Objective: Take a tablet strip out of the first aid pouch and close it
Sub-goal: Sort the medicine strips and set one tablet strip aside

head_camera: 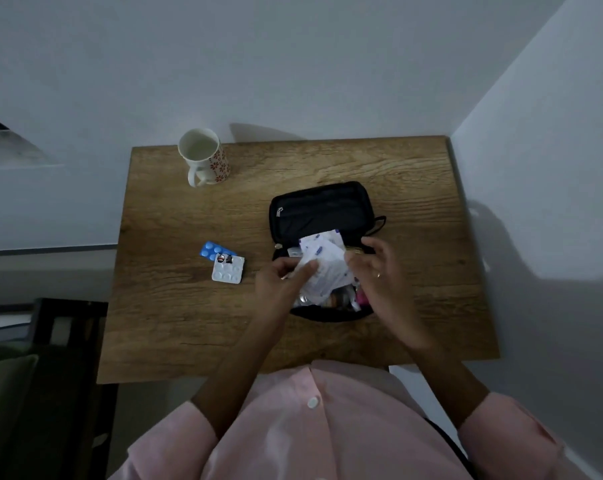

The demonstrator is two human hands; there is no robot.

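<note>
Head view, looking down: the black zippered fabric first aid pouch lies fully unzipped on the right half of the brown wood-grain surface, with its lid flap folded back toward the wall. Its near compartment holds a loose bundle of white paper sachets with blue print and several small, dim items that cannot be identified. The left hand is closed on the left edge of the sachets, thumb on top. The right hand sits over the right side of the compartment with fingers curled at the sachets' right edge; a ring shows on one finger, and whether this hand actually pinches anything cannot be determined.

Two tablet strips lie on the surface, left of the pouch and apart from it: a blue blister strip with white round tablets, and a white blister strip with round tablets overlapping its near end. A white ceramic mug with a red floral pattern stands upright at the far left corner, handle toward the camera. Pink shirt sleeves cover the upper arms.
</note>
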